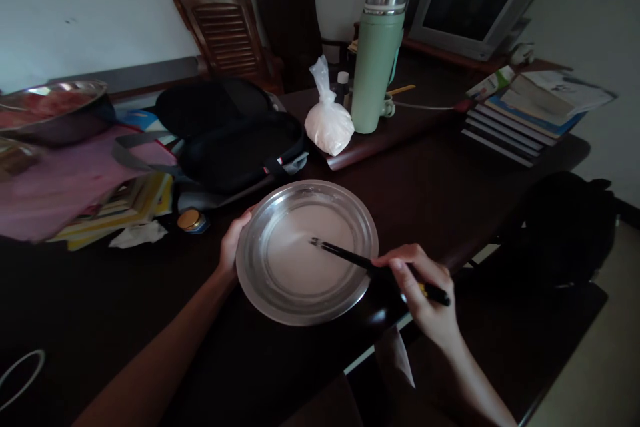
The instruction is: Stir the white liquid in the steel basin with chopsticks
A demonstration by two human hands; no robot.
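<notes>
A round metal basin (249, 288) holds a cloudy whitish liquid (295, 267) and rests on the dark table in front of me. My left hand (233, 240) grips the basin's left rim, its fingers partly hidden behind the edge. Black chopsticks (345, 253) are pinched in my right hand (425, 287), which is over the table's near edge, right of the basin. They slant across the rim, with their silvery tips at the liquid near the basin's middle. Behind the basin, a knotted clear plastic bag of white powder (329, 123) stands upright.
A tall green thermos (375, 70) stands beside the bag. Left are an open black case (240, 140), a small gold-lidded jar (193, 220), books (125, 203) and another metal bowl (65, 120). Stacked books (530, 120) lie at right, near a black bag (570, 227).
</notes>
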